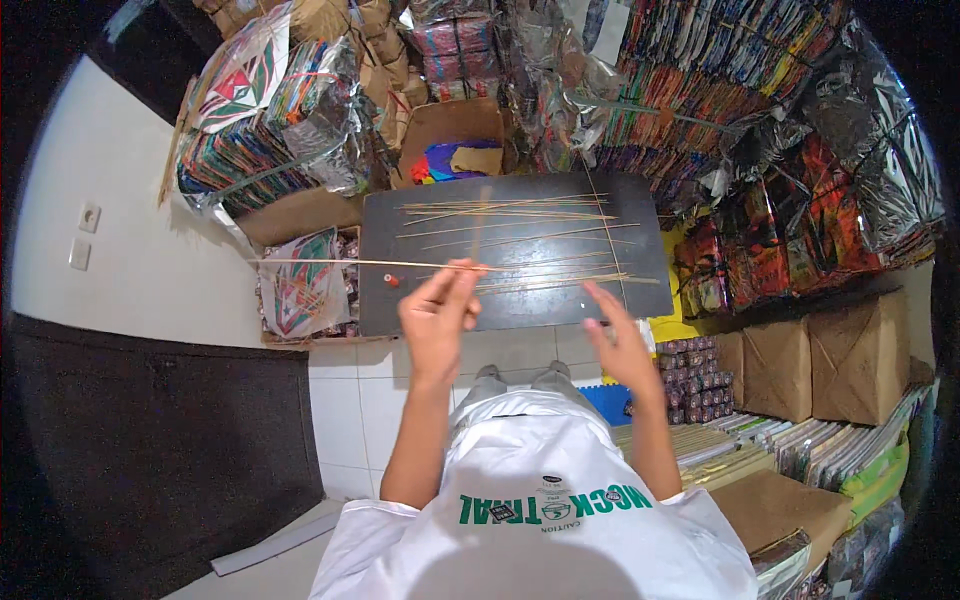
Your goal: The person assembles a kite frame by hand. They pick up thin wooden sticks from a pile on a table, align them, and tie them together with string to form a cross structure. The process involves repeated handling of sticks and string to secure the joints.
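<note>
My left hand is closed, pinching thin bamboo sticks between thumb and fingers above the near half of a dark table. One long bamboo stick reaches out leftward past the table edge. A shorter, blurred stick stands crosswise to it at the fingertips. To the right, my right hand is open over the table's near edge, thumb and fingers apart, holding nothing. Several loose bamboo sticks lie roughly parallel across the tabletop. A small red spool, probably thread, sits left of my left hand.
Behind the table stand a cardboard box with colourful material and tall plastic-wrapped stacks. Beside its left end is a box with a printed kite-like sheet. Brown cartons and small stacked items are at right.
</note>
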A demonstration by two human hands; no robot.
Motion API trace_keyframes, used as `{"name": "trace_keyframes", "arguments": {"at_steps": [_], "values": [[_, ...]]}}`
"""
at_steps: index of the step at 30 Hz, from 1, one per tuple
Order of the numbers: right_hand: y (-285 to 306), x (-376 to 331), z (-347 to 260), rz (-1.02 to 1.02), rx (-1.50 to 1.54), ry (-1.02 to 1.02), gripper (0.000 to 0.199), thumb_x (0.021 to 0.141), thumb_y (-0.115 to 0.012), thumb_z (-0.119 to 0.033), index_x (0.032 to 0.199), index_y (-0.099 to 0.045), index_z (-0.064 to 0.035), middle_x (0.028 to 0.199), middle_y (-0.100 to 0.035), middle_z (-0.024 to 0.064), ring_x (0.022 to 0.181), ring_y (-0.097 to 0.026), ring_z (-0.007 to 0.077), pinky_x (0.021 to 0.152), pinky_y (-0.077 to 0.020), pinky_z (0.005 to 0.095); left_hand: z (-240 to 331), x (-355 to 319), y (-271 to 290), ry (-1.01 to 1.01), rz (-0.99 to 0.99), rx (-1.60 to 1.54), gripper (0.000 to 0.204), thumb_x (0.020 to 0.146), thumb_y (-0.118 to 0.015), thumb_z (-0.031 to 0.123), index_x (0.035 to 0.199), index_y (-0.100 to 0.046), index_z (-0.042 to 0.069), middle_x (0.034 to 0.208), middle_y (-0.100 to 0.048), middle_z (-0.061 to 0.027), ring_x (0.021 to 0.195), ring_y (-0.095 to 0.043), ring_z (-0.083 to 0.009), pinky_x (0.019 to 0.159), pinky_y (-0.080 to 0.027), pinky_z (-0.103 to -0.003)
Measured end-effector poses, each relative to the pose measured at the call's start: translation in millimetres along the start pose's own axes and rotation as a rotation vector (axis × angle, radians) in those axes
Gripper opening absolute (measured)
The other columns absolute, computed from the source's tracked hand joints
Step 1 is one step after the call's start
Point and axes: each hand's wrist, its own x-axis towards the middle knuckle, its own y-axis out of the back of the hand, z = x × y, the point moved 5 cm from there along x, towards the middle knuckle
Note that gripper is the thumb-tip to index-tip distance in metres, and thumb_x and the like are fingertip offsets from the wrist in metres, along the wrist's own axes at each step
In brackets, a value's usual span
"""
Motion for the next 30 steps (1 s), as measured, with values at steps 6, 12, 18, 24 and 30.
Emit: {"name": "trace_keyframes", "arguments": {"at_steps": [6, 12, 18, 24, 30], "values": [[-54.1, 17.9, -69.9, -0.156, 0.508, -0.072, 0.033, 0.1, -0.05, -0.014, 0.13, -0.055, -0.0022, 0.102, -0.063, 0.0081, 0.095, -0.058, 0.0146, 0.086, -0.0458, 0.0305, -4.1, -7.3, -24.6, -0.014, -0.103, 0.113, 0.021, 0.094, -0.066, 0.011, 0.109, -0.069, -0.003, 0.093, -0.073, -0.0067, 0.061, -0.056, -0.0043, 0.047, -0.041, -0.018], [-42.3, 20.3, -90.7, -0.239, 0.49, -0.17, 0.021, 0.099, -0.049, -0.011, 0.111, -0.064, -0.0033, 0.077, -0.054, -0.0025, 0.067, -0.044, 0.0059, 0.061, -0.0382, 0.0249, -11.0, -4.6, -11.4, -0.04, -0.114, 0.292, 0.017, 0.093, -0.067, 0.01, 0.104, -0.073, -0.001, 0.092, -0.073, -0.0053, 0.062, -0.056, -0.0036, 0.05, -0.041, -0.018], [-32.7, 33.3, -82.3, -0.178, 0.7, -0.302, 0.018, 0.099, -0.055, -0.015, 0.101, -0.067, -0.0022, 0.071, -0.054, -0.0076, 0.057, -0.041, 0.0001, 0.05, -0.0313, 0.0206, -19.4, -11.9, -11.9, -0.17, -0.216, 0.569, 0.014, 0.087, -0.069, 0.007, 0.097, -0.075, 0.0, 0.093, -0.075, -0.0088, 0.065, -0.058, -0.0054, 0.054, -0.043, -0.022], [34.2, 43.8, -66.8, -0.078, 0.462, -0.346, 0.017, 0.096, -0.059, -0.014, 0.097, -0.068, 0.0009, 0.088, -0.067, -0.0007, 0.079, -0.057, 0.0054, 0.073, -0.0459, 0.0224, -10.6, -10.1, 5.9, -0.239, -0.466, 0.592, 0.013, 0.086, -0.07, 0.007, 0.094, -0.075, -0.001, 0.087, -0.074, -0.0085, 0.066, -0.06, -0.007, 0.054, -0.043, -0.022], [83.8, 26.6, -9.5, 0.07, 0.188, -0.28, 0.016, 0.093, -0.062, -0.013, 0.094, -0.068, 0.0013, 0.09, -0.069, 0.0016, 0.088, -0.06, 0.0098, 0.083, -0.046, 0.0252, 3.0, 2.2, 51.1, -0.092, -0.258, 0.213, 0.013, 0.092, -0.065, 0.007, 0.094, -0.073, -0.003, 0.09, -0.072, -0.0068, 0.064, -0.055, -0.0053, 0.051, -0.04, -0.02]]}}
